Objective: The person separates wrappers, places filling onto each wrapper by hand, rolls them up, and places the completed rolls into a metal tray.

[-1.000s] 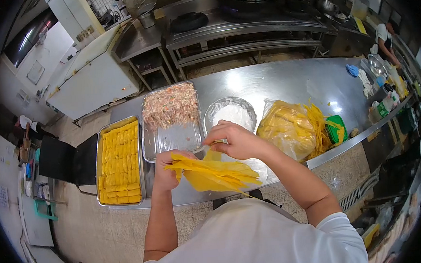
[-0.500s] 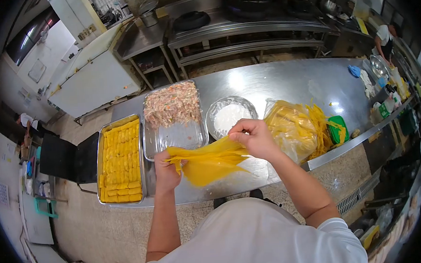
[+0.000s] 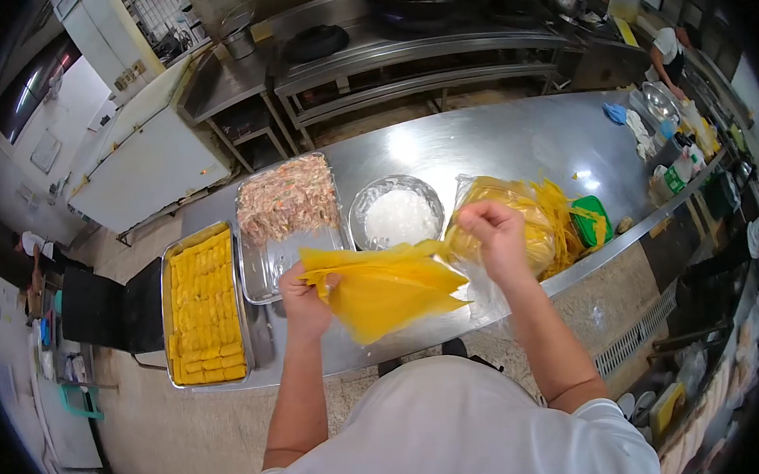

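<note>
My left hand [image 3: 305, 301] is closed on the left end of a stack of thin yellow wrapper sheets [image 3: 387, 293], which hangs in loose folds above the table's front edge. To the right, my right hand [image 3: 497, 234] is raised with thumb and fingers pinched. A narrow yellow strip trails from the sheets' upper right corner toward it; the pinch itself partly hides what is held. Behind the sheets stands a metal bowl [image 3: 356, 217] of white paste [image 3: 398, 217]. Beyond my right hand lies a clear plastic bag [image 3: 532, 241] with more yellow sheets, with loose yellow strips [image 3: 560, 213] beside it.
A metal tray [image 3: 265, 283] holds minced filling [image 3: 288, 197]. Left of it, another tray [image 3: 248, 332] carries rows of yellow rolls [image 3: 200, 309]. A green container [image 3: 589, 224] sits at the right. A black chair [image 3: 97, 311] stands left. Another person [image 3: 668, 54] is at the far right.
My right hand has moved right, away from the sheets' upper edge, drawing out a thin strip. The sheets now hang more spread, still in my left hand. The view has shifted slightly.
</note>
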`<state>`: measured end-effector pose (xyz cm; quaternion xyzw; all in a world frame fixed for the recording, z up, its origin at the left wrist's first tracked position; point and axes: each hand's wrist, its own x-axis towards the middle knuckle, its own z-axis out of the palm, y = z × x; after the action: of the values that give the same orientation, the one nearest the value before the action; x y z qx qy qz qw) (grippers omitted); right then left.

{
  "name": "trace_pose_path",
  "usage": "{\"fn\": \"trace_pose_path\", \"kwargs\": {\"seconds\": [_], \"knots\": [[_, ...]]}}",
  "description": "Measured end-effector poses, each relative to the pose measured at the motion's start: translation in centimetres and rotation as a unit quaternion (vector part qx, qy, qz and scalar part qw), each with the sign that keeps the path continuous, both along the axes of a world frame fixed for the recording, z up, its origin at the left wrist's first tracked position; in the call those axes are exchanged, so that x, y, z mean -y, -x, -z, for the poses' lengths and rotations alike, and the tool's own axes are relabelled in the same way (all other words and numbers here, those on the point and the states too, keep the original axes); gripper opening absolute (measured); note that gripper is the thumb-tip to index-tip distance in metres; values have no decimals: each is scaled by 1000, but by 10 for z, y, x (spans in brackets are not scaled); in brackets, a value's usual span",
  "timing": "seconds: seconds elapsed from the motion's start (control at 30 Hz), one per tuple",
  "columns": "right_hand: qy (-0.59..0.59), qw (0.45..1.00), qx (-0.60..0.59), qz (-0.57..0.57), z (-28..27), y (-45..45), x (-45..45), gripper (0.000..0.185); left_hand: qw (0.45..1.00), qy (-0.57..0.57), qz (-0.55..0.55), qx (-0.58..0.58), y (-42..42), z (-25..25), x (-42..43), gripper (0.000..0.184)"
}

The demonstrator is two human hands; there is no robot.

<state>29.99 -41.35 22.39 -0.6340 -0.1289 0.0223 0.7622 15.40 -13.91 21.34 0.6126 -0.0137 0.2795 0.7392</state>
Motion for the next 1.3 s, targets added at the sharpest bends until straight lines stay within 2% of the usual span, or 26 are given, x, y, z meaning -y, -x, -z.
{"fn": "trace_pose_path", "kwargs": {"seconds": [0.1, 0.17, 0.23, 0.33, 0.37, 0.43, 0.53, 0.6, 0.67, 0.73, 0.8, 0.83, 0.93, 1.0, 1.13, 1.2, 1.3], "knots": [[-92, 988, 56, 110, -1, -26, 34, 11, 999, 32, -4, 13, 5, 19, -23, 12], [-22, 968, 67, 240, -6, -47, 74, 11, 996, 88, 10, 18, 9, 21, -32, 13], [-2, 939, 126, 321, 1, -69, 116, 16, 989, 147, 22, 18, 15, 17, -38, 16], [270, 861, 136, 409, 16, -86, 170, 18, 992, 126, -9, 17, 23, 25, -49, 20], [395, 814, 167, 393, 42, -98, 199, 19, 993, 115, -12, 22, 25, 26, -50, 20], [618, 673, 223, 340, 102, -126, 242, 26, 995, 92, -18, 34, 24, 26, -52, 20], [593, 755, 83, 267, 41, -78, 162, 28, 986, 163, 15, 23, 27, 15, -48, 20], [441, 861, 126, 219, 23, -52, 109, 27, 987, 159, 13, 14, 29, 13, -45, 20], [255, 958, 111, 76, 3, -21, 55, 25, 990, 143, 12, 10, 27, 13, -42, 19], [188, 964, 177, -68, -33, 14, 17, 20, 993, 118, 5, 11, 27, 19, -41, 18], [212, 940, 224, -149, -62, 38, -1, 18, 987, 162, 19, 4, 30, 9, -38, 15], [246, 922, 253, -160, -70, 45, -6, 17, 983, 184, 25, 2, 32, 6, -37, 14], [330, 869, 321, -180, -76, 51, -15, 14, 996, 77, -26, 31, 34, 11, -32, 12], [367, 847, 342, -177, -67, 49, -21, 12, 996, 82, -25, 32, 37, 10, -33, 13], [315, 898, 234, -197, -59, 51, -24, 10, 996, 77, -20, 33, 42, 9, -39, 14], [301, 919, 162, -194, -61, 55, -24, 8, 999, 34, -35, 19, 45, 9, -42, 15], [324, 902, 187, -216, -59, 56, -22, 6, 998, -12, -57, -2, 46, 7, -40, 17]]}}
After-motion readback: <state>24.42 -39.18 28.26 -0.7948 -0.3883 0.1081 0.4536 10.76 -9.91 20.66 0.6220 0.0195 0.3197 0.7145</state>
